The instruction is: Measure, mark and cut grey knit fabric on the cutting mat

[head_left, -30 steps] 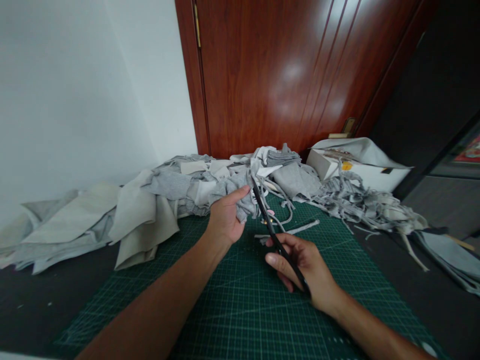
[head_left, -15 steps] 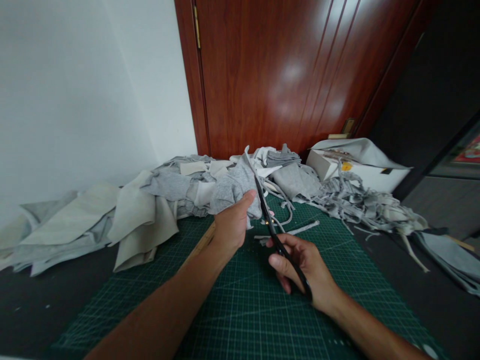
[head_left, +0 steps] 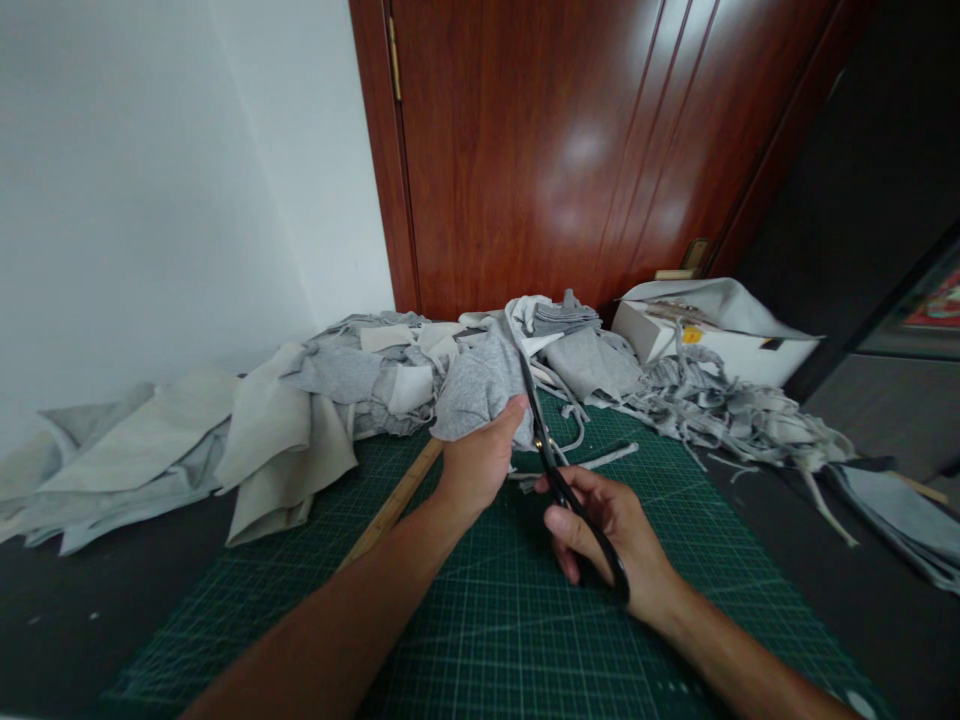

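Observation:
My left hand (head_left: 486, 455) is closed on a piece of grey fabric (head_left: 484, 375), thumb on top near its right edge; the fingers beneath are hidden. In my right hand (head_left: 604, 530) is a pair of black-handled scissors (head_left: 544, 440), held by the handles with the blades pointing up and away from me. Their blades lie along the fabric's right edge, close beside the left thumb. Whether the blades are fully closed I cannot tell. Both hands are above a green cutting mat (head_left: 480, 640) with grid lines.
A wooden ruler (head_left: 394, 505) lies under my left forearm. Pale fabric pieces (head_left: 274, 430) are heaped at left. Grey cut strips (head_left: 742, 405) tangle at right, before a white box (head_left: 720, 345). A loose strip (head_left: 611, 457) lies on the mat. A red-brown door (head_left: 525, 150) stands behind.
My left hand and the grey fabric have shifted right, toward the scissors, uncovering more of the ruler. A thin edge strip that stood up by the blade tips has dropped. My right hand has barely moved.

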Action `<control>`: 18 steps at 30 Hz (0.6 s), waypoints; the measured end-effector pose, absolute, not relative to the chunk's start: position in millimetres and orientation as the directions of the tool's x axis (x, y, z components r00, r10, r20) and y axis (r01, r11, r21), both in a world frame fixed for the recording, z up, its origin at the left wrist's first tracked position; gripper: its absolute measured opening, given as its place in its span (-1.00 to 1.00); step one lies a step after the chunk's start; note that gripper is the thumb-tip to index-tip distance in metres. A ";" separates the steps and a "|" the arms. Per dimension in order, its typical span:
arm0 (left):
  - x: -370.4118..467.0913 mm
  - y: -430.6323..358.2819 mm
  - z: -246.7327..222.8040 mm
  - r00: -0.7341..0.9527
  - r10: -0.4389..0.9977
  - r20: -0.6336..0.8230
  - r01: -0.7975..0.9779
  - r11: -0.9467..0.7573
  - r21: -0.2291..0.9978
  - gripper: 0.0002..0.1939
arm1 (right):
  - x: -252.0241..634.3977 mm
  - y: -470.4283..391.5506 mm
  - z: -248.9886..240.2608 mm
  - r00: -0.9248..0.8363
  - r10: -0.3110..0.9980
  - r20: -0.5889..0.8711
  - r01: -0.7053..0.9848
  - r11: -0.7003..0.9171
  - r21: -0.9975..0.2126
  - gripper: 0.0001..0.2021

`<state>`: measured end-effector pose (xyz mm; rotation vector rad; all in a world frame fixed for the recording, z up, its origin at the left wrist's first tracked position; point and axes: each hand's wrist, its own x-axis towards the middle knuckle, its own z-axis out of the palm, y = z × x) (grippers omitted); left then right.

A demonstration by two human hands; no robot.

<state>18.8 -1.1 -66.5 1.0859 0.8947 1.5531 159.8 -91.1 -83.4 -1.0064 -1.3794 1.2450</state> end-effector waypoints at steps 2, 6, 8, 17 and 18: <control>18.8 -1.7 -66.1 -0.071 0.971 0.227 -0.294 -0.238 0.926 -0.79 | 160.4 -90.9 -84.3 -0.173 0.975 0.137 -0.040 0.132 -0.990 -0.50; 19.0 -2.2 -65.1 -0.085 0.975 0.205 -0.269 -0.220 0.938 -0.76 | 161.1 -90.3 -84.4 -0.177 0.973 0.150 -0.056 0.142 -0.988 -0.50; 19.0 -2.4 -64.5 -0.099 0.978 0.181 -0.267 -0.201 0.942 -0.76 | 160.9 -90.5 -83.1 -0.177 0.972 0.157 -0.054 0.149 -0.987 -0.48; 17.6 -3.3 -64.1 -0.071 0.977 0.203 -0.381 -0.214 0.899 -0.75 | 159.8 -93.0 -78.1 -0.162 0.974 0.158 0.011 0.161 -0.987 -0.43; 17.6 -3.2 -64.5 -0.073 0.975 0.208 -0.383 -0.220 0.897 -0.75 | 159.8 -93.1 -78.0 -0.165 0.974 0.155 0.019 0.160 -0.987 -0.43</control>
